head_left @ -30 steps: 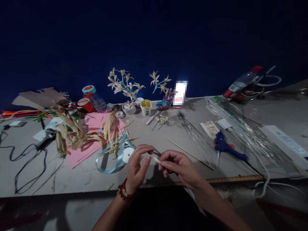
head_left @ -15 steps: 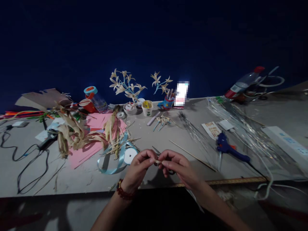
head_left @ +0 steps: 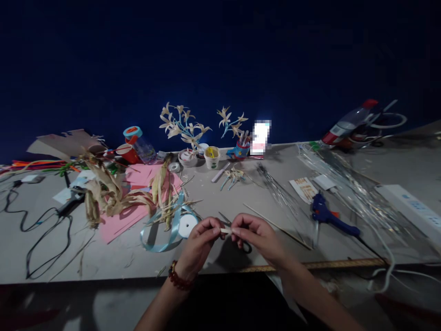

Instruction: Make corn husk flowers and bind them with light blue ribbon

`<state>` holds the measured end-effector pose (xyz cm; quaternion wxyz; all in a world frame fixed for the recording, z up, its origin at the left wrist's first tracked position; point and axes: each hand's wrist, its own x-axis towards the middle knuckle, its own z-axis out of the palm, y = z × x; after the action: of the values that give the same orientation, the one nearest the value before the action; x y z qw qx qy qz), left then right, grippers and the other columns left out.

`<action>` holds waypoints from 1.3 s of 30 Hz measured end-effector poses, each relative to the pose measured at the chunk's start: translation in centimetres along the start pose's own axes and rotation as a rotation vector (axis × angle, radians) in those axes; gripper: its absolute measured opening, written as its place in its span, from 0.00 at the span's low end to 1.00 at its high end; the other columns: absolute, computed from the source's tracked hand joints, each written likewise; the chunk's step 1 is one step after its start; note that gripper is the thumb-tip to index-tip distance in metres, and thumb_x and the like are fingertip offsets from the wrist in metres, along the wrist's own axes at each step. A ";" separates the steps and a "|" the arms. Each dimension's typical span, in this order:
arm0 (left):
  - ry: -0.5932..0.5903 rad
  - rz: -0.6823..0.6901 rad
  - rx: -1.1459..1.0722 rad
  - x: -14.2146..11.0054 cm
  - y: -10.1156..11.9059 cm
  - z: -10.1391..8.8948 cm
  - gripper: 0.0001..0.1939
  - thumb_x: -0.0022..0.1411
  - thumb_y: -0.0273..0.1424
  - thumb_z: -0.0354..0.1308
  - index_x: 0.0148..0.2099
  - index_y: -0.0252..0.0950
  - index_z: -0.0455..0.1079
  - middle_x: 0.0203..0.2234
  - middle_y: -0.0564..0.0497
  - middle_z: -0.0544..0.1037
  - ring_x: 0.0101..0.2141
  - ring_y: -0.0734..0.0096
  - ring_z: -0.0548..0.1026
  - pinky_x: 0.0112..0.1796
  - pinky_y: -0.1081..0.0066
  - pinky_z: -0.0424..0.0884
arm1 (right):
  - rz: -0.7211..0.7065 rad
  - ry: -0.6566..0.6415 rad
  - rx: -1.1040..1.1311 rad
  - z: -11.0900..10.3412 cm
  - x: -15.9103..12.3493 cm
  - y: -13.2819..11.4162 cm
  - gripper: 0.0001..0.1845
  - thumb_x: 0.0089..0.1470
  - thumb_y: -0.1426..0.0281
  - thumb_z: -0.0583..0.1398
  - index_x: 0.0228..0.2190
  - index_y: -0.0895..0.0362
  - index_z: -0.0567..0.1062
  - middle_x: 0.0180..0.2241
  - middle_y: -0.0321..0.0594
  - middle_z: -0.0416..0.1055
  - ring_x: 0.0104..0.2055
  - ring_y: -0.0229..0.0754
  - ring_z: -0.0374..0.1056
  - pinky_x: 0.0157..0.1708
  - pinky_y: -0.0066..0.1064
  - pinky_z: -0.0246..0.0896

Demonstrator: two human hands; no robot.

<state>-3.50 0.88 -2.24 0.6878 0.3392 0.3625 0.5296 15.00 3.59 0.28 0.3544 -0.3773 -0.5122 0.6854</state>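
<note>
Between both hands, near the table's front edge, is a small pale strip of what looks like corn husk (head_left: pixel 226 231). My left hand (head_left: pixel 206 236) pinches its left end; my right hand (head_left: pixel 253 234) pinches the other end. Scissors (head_left: pixel 246 247) lie on the table behind and under my right hand, partly hidden. Just left of my left hand sits a white spool (head_left: pixel 188 225) with light blue ribbon (head_left: pixel 161 246) looping off it. Further back lies a small bunch of husk flowers with blue stems (head_left: pixel 233 174).
Dried corn husks (head_left: pixel 110 197) lie on pink paper (head_left: pixel 115 225) at left. A blue glue gun (head_left: pixel 330 218), bundled wires (head_left: pixel 279 186) and a power strip (head_left: pixel 409 202) occupy the right. Husk flower sprays (head_left: pixel 184 126) stand in cups at the back, near a lit phone (head_left: pixel 260 138).
My hands have drawn slightly apart, so more of the pale strip shows between my fingertips. The whole view has shifted slightly; the table things stay put.
</note>
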 end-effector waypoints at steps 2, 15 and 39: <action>0.074 0.059 0.026 0.5 -0.8 -0.2 0.11 0.60 0.36 0.63 0.30 0.35 0.69 0.26 0.50 0.70 0.31 0.68 0.69 0.38 0.67 0.67 | -0.129 0.042 -0.236 -1.5 1.5 0.1 0.15 0.58 0.58 0.63 0.31 0.58 0.75 0.26 0.35 0.73 0.25 0.35 0.67 0.27 0.26 0.65; 0.053 0.600 0.733 1.0 -4.4 -0.4 0.10 0.68 0.31 0.54 0.33 0.36 0.69 0.28 0.48 0.75 0.33 0.65 0.74 0.36 0.68 0.69 | -0.467 0.037 -1.268 -3.6 16.4 2.8 0.05 0.58 0.70 0.64 0.33 0.54 0.83 0.40 0.43 0.75 0.46 0.47 0.65 0.49 0.39 0.56; 0.037 0.596 0.713 1.1 -4.5 -0.4 0.10 0.68 0.31 0.54 0.32 0.36 0.69 0.26 0.48 0.74 0.31 0.67 0.74 0.34 0.70 0.69 | -0.388 0.076 -1.601 -4.0 16.9 2.1 0.08 0.60 0.71 0.61 0.41 0.56 0.78 0.44 0.50 0.75 0.49 0.54 0.64 0.52 0.45 0.53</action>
<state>-1.51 1.05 -6.41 0.3396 0.6344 0.4206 0.5525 10.51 19.58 -5.16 0.1074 -0.4433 -0.8895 0.0261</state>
